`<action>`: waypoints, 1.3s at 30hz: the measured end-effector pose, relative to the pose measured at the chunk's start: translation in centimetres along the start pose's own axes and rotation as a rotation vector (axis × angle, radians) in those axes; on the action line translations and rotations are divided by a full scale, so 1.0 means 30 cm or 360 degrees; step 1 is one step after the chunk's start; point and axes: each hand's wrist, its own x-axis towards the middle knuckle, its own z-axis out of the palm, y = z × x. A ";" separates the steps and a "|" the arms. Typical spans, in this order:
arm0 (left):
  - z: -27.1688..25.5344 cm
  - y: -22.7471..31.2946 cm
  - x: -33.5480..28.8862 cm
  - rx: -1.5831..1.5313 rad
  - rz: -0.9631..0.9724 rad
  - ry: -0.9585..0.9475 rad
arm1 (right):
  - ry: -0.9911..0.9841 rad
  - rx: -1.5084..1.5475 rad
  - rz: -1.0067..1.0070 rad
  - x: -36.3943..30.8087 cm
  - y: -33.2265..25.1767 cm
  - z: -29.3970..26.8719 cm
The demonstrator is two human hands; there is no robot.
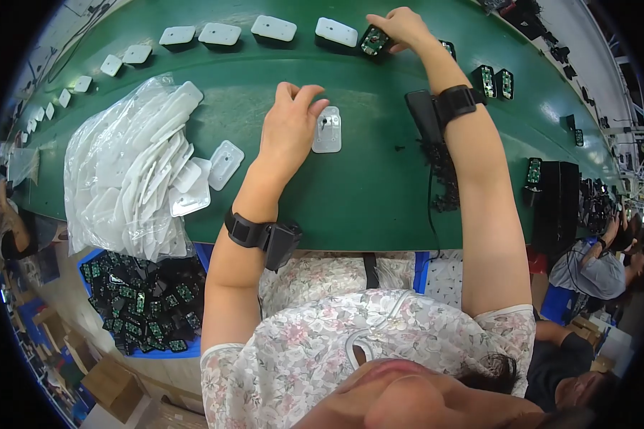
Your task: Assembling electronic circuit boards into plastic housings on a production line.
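Note:
My right hand [406, 28] reaches to the far side of the green table. Its thumb and fingers grip a black case [374, 41] with a green circuit board showing in its open face. Nearer to me, my left hand [290, 125] hovers with curled fingers, thumb and forefinger apart, and I see nothing between them. Beside its thumb lies a white plastic cover plate [327, 140] with rounded corners and a small dark spot or screw on it. Another white plate [226, 164] rests left of my left forearm.
A clear bag [125, 164] full of white plates covers the table's left. White-topped black cases [274, 28] line the far edge; open board cases [506, 84] stand at right. Small black screws [445, 175] lie heaped by my right forearm. A blue bin [157, 352] holds circuit-board parts. Other people work nearby.

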 end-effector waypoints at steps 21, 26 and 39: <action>-0.087 0.012 -0.123 -0.0116 0.0482 -0.0097 | 0.0314 0.0343 -0.1457 -0.619 0.083 0.118; -0.083 0.005 -0.127 -0.0105 0.0526 -0.0249 | 0.0278 0.0234 -0.1537 -0.648 0.056 0.175; -0.051 -0.007 -0.158 0.0375 0.0651 -0.0277 | 0.0523 0.0047 -0.1526 -0.694 0.076 0.239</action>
